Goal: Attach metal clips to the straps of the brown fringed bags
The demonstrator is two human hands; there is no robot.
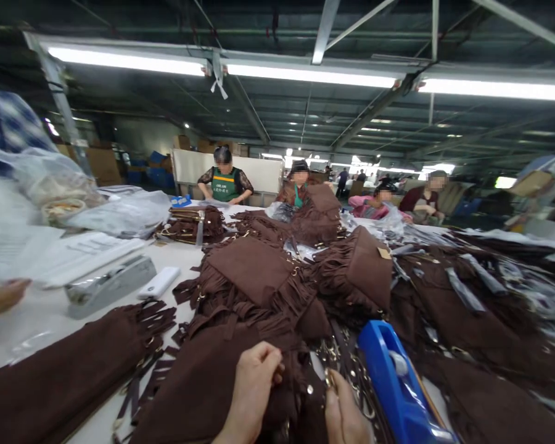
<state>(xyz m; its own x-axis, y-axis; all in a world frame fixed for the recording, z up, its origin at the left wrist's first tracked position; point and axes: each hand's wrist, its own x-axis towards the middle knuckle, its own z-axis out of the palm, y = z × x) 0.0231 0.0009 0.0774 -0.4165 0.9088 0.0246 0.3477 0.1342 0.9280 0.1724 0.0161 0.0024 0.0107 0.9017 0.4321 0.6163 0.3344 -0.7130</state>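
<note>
My left hand [254, 385] is closed in a pinch above a dark brown fringed bag [203, 376]; what its fingertips hold, if anything, cannot be made out. To its right, my right hand [345, 410] grips a small gold metal clasp [329, 378] between thumb and fingers, at the bag's right edge. Beyond that hand lie straps with gold hooks [346, 357], partly tangled. A blue tape dispenser [393, 376] stands just to the right of them.
Brown fringed bags pile up ahead [254, 265] and to the right [472, 320]. Another brown bag [60, 370] lies at left, near a grey metal box [113, 287], a white box [160, 282] and another person's hand [2, 299]. Several people work across the table.
</note>
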